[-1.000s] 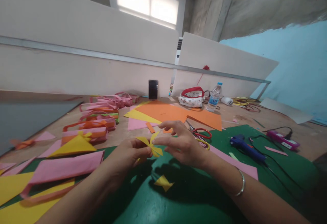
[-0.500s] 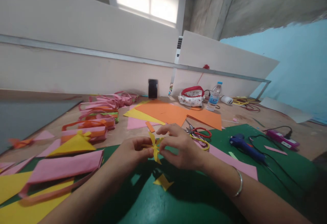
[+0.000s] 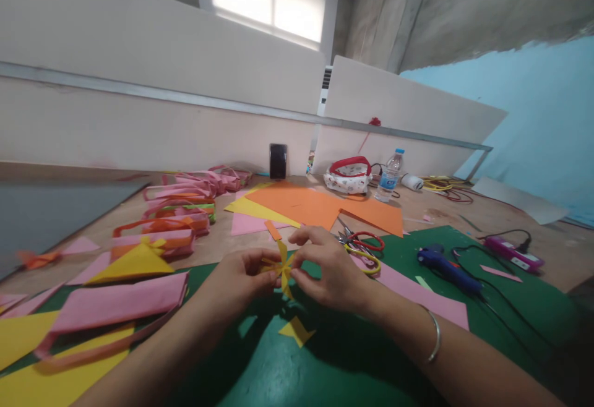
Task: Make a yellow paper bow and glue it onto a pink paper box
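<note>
Both of my hands meet over the green mat (image 3: 352, 364) and pinch a small yellow paper bow (image 3: 282, 266). My left hand (image 3: 241, 280) grips its left side with curled fingers. My right hand (image 3: 327, 271) pinches the bow's middle and right side between thumb and fingertips; a silver bangle sits on that wrist. A yellow paper scrap (image 3: 297, 331) lies on the mat just below the hands.
Pink and yellow paper sheets (image 3: 116, 302) lie at the left, with looped paper strips (image 3: 179, 215) behind. Orange sheets (image 3: 315, 206), scissors (image 3: 364, 246), a blue glue gun (image 3: 445, 266), a water bottle (image 3: 388, 177), a pouch (image 3: 348, 177) and a phone (image 3: 278, 161) stand farther back.
My right hand, fingers spread a second ago, has closed onto the yellow bow. The bow has turned from flat and wide to upright and bunched between both hands.
</note>
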Demonstrator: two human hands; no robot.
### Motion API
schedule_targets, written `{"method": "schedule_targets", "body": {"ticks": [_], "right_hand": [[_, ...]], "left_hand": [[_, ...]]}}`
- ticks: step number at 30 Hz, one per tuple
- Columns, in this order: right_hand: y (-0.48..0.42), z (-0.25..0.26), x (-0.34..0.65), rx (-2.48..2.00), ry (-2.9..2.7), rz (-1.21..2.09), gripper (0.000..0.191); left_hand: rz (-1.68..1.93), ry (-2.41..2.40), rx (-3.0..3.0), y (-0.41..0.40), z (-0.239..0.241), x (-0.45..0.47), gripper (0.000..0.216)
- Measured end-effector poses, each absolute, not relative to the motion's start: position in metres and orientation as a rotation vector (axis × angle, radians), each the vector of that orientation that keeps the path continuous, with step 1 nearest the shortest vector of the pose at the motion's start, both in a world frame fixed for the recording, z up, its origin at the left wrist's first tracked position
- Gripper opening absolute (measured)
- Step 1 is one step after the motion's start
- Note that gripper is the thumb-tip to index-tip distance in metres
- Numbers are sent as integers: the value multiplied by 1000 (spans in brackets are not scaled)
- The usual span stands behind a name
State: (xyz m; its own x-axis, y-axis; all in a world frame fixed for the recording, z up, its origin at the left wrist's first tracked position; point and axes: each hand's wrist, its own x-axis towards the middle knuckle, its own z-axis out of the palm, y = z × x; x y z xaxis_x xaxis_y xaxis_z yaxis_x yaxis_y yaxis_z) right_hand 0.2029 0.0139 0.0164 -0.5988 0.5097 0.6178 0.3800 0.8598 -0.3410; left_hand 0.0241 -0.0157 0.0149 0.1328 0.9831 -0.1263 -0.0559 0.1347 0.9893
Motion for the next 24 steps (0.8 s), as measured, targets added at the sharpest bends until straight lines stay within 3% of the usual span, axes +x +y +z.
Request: {"method": "schedule_targets", "body": {"ticks": [24], "right_hand": [[13, 19, 204, -798, -2243, 291, 11]], "left_hand": [[1113, 1183, 958, -20, 14, 29, 31]]}}
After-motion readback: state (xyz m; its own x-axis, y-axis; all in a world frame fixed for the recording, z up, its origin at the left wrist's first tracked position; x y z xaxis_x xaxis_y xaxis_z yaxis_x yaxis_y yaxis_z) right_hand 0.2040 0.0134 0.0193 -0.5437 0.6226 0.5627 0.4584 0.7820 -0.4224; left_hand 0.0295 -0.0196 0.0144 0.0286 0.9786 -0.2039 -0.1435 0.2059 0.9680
